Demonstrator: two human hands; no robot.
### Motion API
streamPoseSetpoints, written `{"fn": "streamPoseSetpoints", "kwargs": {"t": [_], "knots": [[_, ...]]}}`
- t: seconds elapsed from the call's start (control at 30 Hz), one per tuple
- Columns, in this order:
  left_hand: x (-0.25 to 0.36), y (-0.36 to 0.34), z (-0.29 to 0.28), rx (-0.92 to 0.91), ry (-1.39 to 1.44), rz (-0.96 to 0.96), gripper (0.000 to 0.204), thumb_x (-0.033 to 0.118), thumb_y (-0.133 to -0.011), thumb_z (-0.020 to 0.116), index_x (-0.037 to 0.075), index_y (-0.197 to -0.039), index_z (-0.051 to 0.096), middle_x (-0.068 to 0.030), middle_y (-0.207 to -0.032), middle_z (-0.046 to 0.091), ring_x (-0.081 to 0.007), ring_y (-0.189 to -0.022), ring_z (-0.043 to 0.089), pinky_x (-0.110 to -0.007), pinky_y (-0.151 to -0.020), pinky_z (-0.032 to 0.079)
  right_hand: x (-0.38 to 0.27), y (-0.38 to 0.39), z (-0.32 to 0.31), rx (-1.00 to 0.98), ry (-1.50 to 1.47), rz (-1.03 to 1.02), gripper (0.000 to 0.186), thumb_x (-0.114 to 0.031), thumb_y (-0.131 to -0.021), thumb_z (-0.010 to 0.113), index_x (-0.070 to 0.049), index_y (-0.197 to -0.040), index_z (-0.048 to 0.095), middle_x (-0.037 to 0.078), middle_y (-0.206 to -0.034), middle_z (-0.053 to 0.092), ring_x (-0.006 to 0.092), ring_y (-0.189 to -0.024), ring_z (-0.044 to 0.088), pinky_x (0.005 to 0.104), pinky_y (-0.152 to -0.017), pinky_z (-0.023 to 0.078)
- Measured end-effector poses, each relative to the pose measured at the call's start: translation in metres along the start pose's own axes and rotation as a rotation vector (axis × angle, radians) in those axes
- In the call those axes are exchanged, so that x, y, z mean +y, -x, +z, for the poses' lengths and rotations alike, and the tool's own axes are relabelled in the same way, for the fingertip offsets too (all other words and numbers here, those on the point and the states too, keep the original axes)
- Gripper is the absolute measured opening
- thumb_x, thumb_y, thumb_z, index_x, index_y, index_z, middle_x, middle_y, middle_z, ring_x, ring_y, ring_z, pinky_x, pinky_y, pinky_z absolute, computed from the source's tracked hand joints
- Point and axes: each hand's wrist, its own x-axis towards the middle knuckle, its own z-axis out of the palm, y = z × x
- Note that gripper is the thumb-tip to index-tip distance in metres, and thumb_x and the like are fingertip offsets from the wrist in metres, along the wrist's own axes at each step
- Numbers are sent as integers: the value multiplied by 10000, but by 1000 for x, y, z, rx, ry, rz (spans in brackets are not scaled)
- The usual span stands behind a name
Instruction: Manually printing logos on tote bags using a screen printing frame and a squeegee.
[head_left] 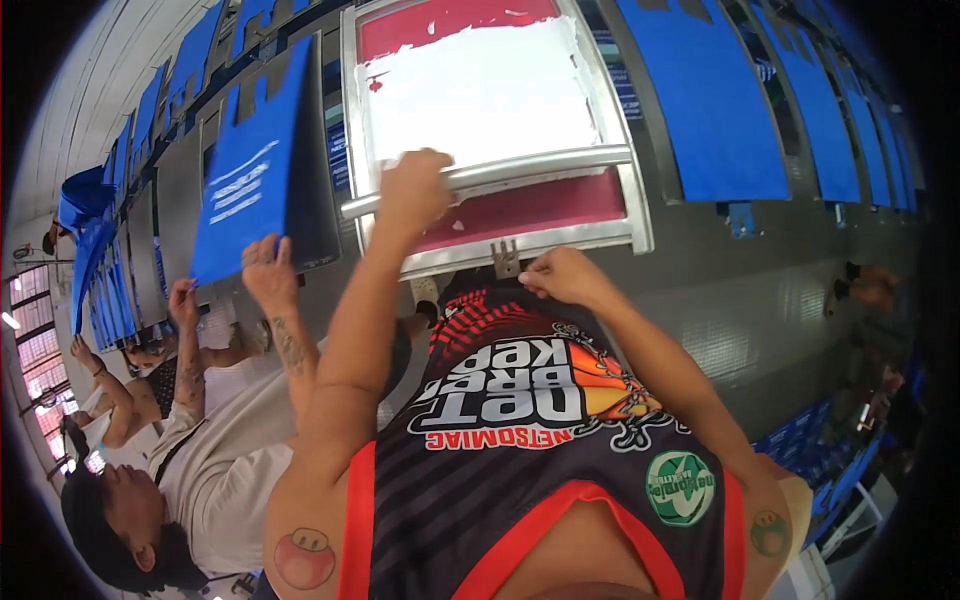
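Observation:
A silkscreen frame (pixel 638 205) with metal edges lies in front of me. White ink (pixel 485 95) covers most of its mesh, and dark red mesh (pixel 585 198) shows at the far and near ends. Across the near part runs a metal-handled squeegee (pixel 545 163); my left hand (pixel 415 195) is wrapped round it, left of its middle. At the frame's near edge sits a small slotted metal bracket (pixel 507 262). My right hand (pixel 565 276) has its fingertips pinched together at the bracket's right side; the exact contact is partly hidden.
To my left, a co-worker (pixel 210 440) holds a blue printed fabric piece (pixel 245 190) by its near edge. More blue pieces (pixel 710 100) lie on dark boards in rows on both sides. Another person (pixel 120 395) stands further left. A hand (pixel 870 288) shows at far right.

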Motion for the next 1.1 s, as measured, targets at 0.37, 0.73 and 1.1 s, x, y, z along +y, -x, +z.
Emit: {"fn": "streamPoseSetpoints", "kwargs": {"t": [0.37,0.73,1.1], "knots": [[-141,72,45,206,1303,-672,630,-136,-692,651,-76,-1292,468,-67,-1019,626,-167,-922,620,-291,-847,503,101,-32,-117,874,-428,236,699,-613,-908,398,2,-1152,623,256,-1124,618,397,-1066,581,421,-921,424],[62,-37,44,184,1314,-486,500,-70,-733,675,-76,-1213,533,-98,-1089,624,-178,-990,595,-286,-862,464,175,119,-238,999,-708,109,646,-540,-888,556,77,-1056,651,182,-983,671,206,-940,611,342,-836,460],[222,-121,121,189,1263,-531,413,27,-726,774,-17,-1099,601,-100,-1034,625,-185,-979,580,-333,-910,430,276,172,-386,1033,-513,180,647,-526,-878,567,100,-1021,649,206,-964,666,254,-891,632,370,-808,466]]}}
